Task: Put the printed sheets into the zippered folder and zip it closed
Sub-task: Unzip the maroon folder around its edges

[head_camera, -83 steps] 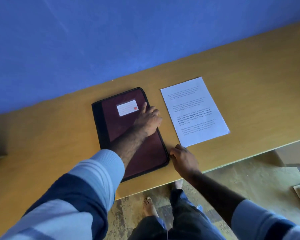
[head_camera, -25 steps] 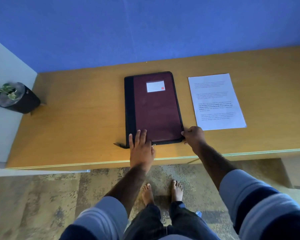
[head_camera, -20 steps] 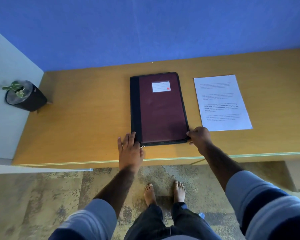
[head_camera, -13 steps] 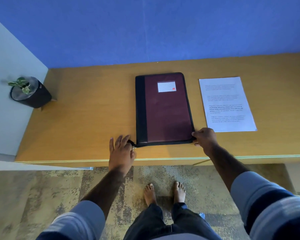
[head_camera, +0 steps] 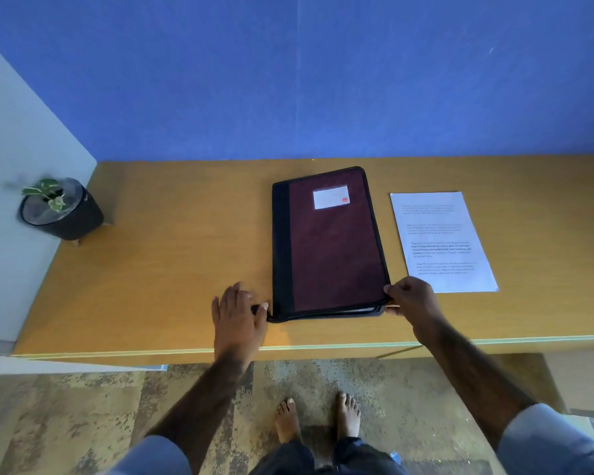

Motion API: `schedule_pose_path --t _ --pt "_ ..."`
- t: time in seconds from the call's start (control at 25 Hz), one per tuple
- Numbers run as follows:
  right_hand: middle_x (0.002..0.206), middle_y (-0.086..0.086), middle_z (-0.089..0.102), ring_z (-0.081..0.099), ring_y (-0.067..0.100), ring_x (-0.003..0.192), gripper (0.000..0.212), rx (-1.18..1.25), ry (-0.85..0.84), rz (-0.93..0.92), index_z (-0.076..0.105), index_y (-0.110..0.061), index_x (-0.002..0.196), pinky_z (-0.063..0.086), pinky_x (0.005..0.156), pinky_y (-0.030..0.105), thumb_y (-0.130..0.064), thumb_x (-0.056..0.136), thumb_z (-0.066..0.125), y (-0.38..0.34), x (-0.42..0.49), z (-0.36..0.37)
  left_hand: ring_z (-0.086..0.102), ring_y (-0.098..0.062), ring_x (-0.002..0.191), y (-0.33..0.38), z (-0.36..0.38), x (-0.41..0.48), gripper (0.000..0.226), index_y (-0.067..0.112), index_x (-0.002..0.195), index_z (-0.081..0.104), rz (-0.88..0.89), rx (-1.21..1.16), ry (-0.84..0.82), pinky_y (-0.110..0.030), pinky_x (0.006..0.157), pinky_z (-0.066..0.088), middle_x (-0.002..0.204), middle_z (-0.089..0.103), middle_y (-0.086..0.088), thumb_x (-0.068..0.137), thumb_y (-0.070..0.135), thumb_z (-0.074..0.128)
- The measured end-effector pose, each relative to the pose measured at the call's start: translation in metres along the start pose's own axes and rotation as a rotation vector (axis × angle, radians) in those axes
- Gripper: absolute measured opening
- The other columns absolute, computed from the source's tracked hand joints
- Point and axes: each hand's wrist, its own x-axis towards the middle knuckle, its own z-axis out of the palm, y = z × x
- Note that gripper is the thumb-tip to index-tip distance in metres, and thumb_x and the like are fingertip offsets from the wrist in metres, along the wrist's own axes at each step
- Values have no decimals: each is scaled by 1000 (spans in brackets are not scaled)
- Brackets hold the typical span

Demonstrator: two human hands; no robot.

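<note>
A maroon zippered folder [head_camera: 330,245] with a black spine and a white label lies flat on the wooden desk [head_camera: 172,262]. Its near edge shows a thin gap. My left hand [head_camera: 237,313] sits just left of the folder's near left corner, thumb and finger pinched on the black zipper tab there. At the near right corner my right hand [head_camera: 412,298] grips the folder's edge. The printed sheets [head_camera: 441,240] lie flat on the desk to the right of the folder, apart from it.
A small plant in a black pot [head_camera: 60,210] stands at the desk's far left, against a pale side wall. A blue wall runs behind the desk. The desk's front edge [head_camera: 323,347] is close to my hands; my bare feet are on the floor below.
My left hand slid left along the folder's near edge with the zipper tab, from about the middle to past the left corner. My right hand stayed on the right corner.
</note>
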Motion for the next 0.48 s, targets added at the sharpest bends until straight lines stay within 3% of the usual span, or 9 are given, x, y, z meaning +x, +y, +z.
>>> schedule_pose_path --t 0.08,0.2,0.32,0.48 --pt "89 27 68 71 34 80 19 -6 13 -100 59 1 81 63 63 37 -10 94 68 -20 -20 3 47 -28 134 16 -14 14 39 10 129 54 7 -213 -32 -43 115 35 144 50 -9 102 38 53" --pt "86 23 69 72 35 84 20 67 -19 -222 63 -2 80 65 73 44 -15 94 68 -55 -56 21 55 -23 125 53 -47 41 38 15 131 56 -52 -639 -205 -34 100 44 130 54 1 104 41 48" --pt "90 16 73 74 28 88 18 184 -142 -278 67 -6 81 64 78 37 -17 95 66 -92 -91 50 52 -10 127 85 -86 60 50 26 138 54 -34 -838 -283 -27 99 39 135 54 10 100 57 44" --pt "94 12 74 71 26 92 12 113 -314 -379 71 -8 89 60 86 45 -16 95 66 -125 -119 101 47 -3 133 103 -136 81 77 31 149 44 8 -941 -308 -27 105 35 145 51 16 87 77 45"
